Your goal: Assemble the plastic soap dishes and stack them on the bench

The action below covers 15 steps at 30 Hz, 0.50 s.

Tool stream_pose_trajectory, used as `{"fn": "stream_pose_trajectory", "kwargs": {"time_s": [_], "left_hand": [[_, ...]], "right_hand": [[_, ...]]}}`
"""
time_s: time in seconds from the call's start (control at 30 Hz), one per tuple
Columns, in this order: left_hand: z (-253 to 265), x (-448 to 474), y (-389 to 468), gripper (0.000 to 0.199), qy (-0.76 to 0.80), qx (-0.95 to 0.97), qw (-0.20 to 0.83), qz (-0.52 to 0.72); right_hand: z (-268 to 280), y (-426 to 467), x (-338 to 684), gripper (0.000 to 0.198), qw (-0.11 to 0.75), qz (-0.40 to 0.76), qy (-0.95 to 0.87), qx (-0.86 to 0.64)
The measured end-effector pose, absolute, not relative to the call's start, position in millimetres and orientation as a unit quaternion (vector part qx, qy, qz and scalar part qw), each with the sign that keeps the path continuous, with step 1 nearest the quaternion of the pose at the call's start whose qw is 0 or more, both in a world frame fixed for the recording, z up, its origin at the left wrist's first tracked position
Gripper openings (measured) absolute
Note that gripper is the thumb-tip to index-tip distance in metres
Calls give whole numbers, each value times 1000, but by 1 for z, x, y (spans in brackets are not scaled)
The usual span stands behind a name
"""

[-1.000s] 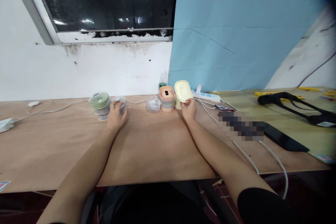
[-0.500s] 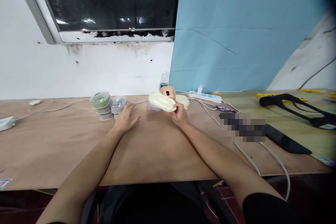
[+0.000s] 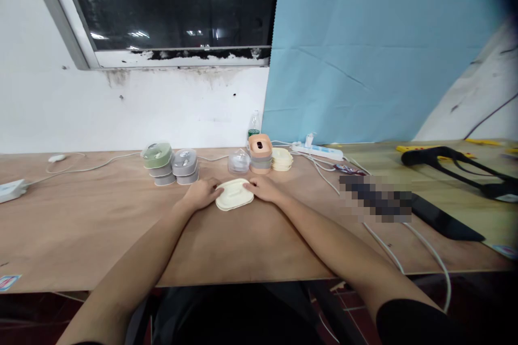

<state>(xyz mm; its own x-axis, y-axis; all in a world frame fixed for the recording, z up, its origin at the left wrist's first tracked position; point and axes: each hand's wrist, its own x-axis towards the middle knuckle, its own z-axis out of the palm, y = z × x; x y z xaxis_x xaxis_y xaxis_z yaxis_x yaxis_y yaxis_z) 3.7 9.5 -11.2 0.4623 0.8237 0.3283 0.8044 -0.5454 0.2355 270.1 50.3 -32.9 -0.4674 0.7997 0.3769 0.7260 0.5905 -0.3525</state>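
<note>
A flat cream plastic lid-like piece [image 3: 234, 195] with rounded corners lies level at or just over the table in front of me. My left hand [image 3: 203, 194] pinches its left edge between thumb and fingers. On its upper right edge, my right hand [image 3: 264, 188] grips it the same way. Behind it are a clear plastic container [image 3: 239, 161], a peach and grey box stack [image 3: 260, 151] with a dark hole in the top piece, and a stack of cream pieces [image 3: 281, 159].
To the left stand a green and grey stack [image 3: 157, 157] and a grey stack [image 3: 185, 164] under clear covers. A bottle [image 3: 254, 124] stands by the wall. A power strip [image 3: 318, 151], white cables and a black phone-like slab [image 3: 443, 216] occupy the right side.
The cream piece has come down from its raised, tilted position toward the table and now lies flatter. My left hand has moved right and taken hold of its left edge.
</note>
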Motion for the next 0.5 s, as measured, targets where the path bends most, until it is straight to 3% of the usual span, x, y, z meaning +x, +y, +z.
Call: {"fn": "stream_pose_trajectory", "kwargs": {"time_s": [0.1,0.2,0.33,0.5], "left_hand": [[-12,3,12,38,452,872,58,178],[-12,1,12,40,452,871,77,176],[-12,-1,12,40,452,870,79,180],[-15,-1,14,40,454,868,80,184]], "right_hand": [[-37,54,271,35,247,68,-859,-443],[-35,55,271,27,339,35,-813,-472],[-27,63,281,44,456,1,-720,-524],[-24,80,303,53,454,8,-701,-550]]}}
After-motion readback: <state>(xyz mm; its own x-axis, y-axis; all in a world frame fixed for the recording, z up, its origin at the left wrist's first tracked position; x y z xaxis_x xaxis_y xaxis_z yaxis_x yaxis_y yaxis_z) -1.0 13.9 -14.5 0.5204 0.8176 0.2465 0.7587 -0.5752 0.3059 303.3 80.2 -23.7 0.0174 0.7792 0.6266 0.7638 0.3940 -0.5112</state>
